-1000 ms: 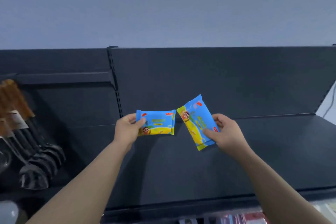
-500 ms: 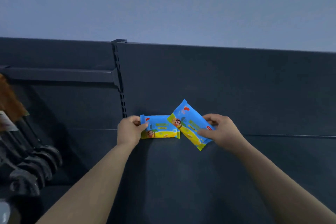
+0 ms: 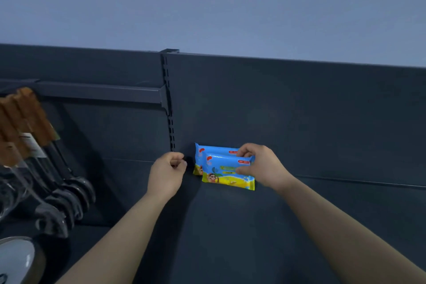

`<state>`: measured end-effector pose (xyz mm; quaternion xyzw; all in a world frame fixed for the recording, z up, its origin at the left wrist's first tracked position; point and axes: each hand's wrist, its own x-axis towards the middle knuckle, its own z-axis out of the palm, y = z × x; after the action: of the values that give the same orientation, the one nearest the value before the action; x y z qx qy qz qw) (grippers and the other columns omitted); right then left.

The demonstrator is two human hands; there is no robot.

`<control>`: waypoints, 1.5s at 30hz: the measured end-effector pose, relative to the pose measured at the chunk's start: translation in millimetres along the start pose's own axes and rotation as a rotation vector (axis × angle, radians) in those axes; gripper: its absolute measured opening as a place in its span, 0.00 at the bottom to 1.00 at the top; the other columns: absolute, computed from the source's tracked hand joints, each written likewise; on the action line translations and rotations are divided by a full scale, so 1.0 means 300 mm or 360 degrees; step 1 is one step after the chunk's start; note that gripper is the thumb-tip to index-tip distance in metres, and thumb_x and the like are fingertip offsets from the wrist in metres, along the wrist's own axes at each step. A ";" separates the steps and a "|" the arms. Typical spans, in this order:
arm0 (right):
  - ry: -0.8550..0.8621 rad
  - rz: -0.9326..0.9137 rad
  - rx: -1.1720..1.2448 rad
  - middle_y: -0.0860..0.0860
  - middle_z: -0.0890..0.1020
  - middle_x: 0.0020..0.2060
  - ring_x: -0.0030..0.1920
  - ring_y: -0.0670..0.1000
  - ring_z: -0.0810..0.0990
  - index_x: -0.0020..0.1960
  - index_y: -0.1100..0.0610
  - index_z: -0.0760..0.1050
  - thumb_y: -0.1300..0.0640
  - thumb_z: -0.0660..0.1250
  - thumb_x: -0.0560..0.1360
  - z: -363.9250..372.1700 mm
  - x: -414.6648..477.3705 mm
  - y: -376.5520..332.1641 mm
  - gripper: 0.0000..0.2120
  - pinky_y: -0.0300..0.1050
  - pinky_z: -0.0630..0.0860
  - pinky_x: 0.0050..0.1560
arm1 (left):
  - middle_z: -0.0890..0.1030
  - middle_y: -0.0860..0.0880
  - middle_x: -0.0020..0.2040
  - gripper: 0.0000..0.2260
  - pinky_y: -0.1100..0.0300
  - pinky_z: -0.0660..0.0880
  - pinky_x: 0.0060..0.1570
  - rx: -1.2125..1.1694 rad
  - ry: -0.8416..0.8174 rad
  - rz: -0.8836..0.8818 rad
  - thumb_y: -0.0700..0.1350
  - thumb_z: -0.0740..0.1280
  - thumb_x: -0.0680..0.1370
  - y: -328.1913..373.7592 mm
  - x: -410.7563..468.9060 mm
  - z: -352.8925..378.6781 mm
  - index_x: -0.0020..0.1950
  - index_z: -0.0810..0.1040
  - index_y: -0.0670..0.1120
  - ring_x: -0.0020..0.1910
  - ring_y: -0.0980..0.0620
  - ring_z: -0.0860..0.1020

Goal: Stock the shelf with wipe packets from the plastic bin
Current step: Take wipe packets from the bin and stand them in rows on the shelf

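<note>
Two blue and yellow wipe packets stand upright on the dark shelf (image 3: 230, 226) against its back panel. The front packet (image 3: 227, 174) overlaps the back packet (image 3: 200, 153), of which only the top and left edge show. My right hand (image 3: 258, 165) pinches the right end of the front packet between thumb and fingers. A little left of the packets, my left hand (image 3: 167, 173) is curled into a loose fist and holds nothing. The plastic bin is out of view.
A slotted upright post (image 3: 170, 110) divides the shelf bays just left of the packets. In the left bay, several ladles with wooden handles (image 3: 57, 187) hang from a rail (image 3: 99, 93). A round metal object (image 3: 16, 258) sits at the bottom left.
My left hand has let go of its packet, which now stands at the back panel. My right hand has turned its tilted packet level and set it in front of the first.
</note>
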<state>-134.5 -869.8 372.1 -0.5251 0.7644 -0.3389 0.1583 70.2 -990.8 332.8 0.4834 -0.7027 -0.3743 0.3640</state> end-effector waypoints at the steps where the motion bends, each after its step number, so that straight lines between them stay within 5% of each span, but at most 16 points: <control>1: 0.0021 -0.0010 -0.0001 0.43 0.76 0.43 0.41 0.46 0.76 0.45 0.50 0.76 0.60 0.76 0.65 0.010 0.007 0.001 0.13 0.39 0.74 0.38 | 0.80 0.53 0.49 0.10 0.69 0.68 0.44 -0.0005 -0.0011 -0.0004 0.43 0.67 0.77 -0.001 -0.009 -0.005 0.57 0.79 0.47 0.48 0.58 0.77; 5: 0.0189 -0.0008 -0.0230 0.44 0.73 0.50 0.46 0.43 0.73 0.54 0.47 0.79 0.54 0.74 0.68 0.049 0.022 0.005 0.15 0.35 0.68 0.41 | 0.80 0.55 0.49 0.09 0.71 0.68 0.43 -0.0041 -0.0040 -0.0018 0.44 0.67 0.77 -0.002 -0.038 -0.016 0.57 0.79 0.48 0.48 0.61 0.77; 13: 0.0508 -0.0047 -0.0527 0.46 0.73 0.55 0.51 0.48 0.76 0.61 0.50 0.72 0.48 0.73 0.69 0.080 -0.027 0.010 0.22 0.39 0.73 0.47 | 0.80 0.56 0.49 0.10 0.69 0.72 0.45 -0.0002 -0.0100 0.0057 0.44 0.67 0.76 0.018 -0.092 -0.012 0.57 0.78 0.49 0.48 0.62 0.77; 17: 0.0532 -0.0049 -0.0526 0.46 0.73 0.61 0.59 0.49 0.72 0.65 0.51 0.70 0.49 0.70 0.71 0.064 -0.097 0.004 0.24 0.43 0.68 0.60 | 0.79 0.57 0.53 0.12 0.64 0.73 0.52 0.0260 -0.0161 0.0301 0.46 0.67 0.77 0.041 -0.143 -0.013 0.59 0.76 0.51 0.52 0.59 0.76; 23: 0.0647 -0.0005 -0.0558 0.49 0.76 0.63 0.65 0.52 0.72 0.66 0.54 0.72 0.51 0.72 0.71 0.052 -0.285 0.016 0.25 0.47 0.66 0.66 | 0.76 0.54 0.60 0.16 0.59 0.71 0.55 0.0546 -0.0297 0.0723 0.50 0.65 0.77 0.126 -0.248 0.012 0.64 0.74 0.51 0.57 0.53 0.74; 32: 0.0831 0.0409 -0.0639 0.46 0.76 0.63 0.68 0.50 0.70 0.67 0.51 0.71 0.47 0.69 0.73 -0.017 -0.762 0.106 0.25 0.46 0.64 0.68 | 0.72 0.54 0.66 0.19 0.57 0.66 0.64 0.0513 -0.0793 0.1027 0.54 0.63 0.78 0.248 -0.550 0.172 0.68 0.70 0.52 0.64 0.52 0.70; 45: 0.1322 0.1202 -0.0705 0.46 0.78 0.62 0.65 0.50 0.72 0.65 0.49 0.74 0.48 0.69 0.73 -0.189 -1.697 0.193 0.22 0.48 0.67 0.66 | 0.77 0.52 0.59 0.16 0.57 0.70 0.59 0.0249 -0.1490 0.1585 0.51 0.65 0.77 0.472 -1.297 0.475 0.64 0.75 0.50 0.57 0.52 0.74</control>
<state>-5.7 -373.9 315.3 -0.0615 0.9483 -0.2687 -0.1571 -7.6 -559.9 334.0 -0.0850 -0.9493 -0.2799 0.1148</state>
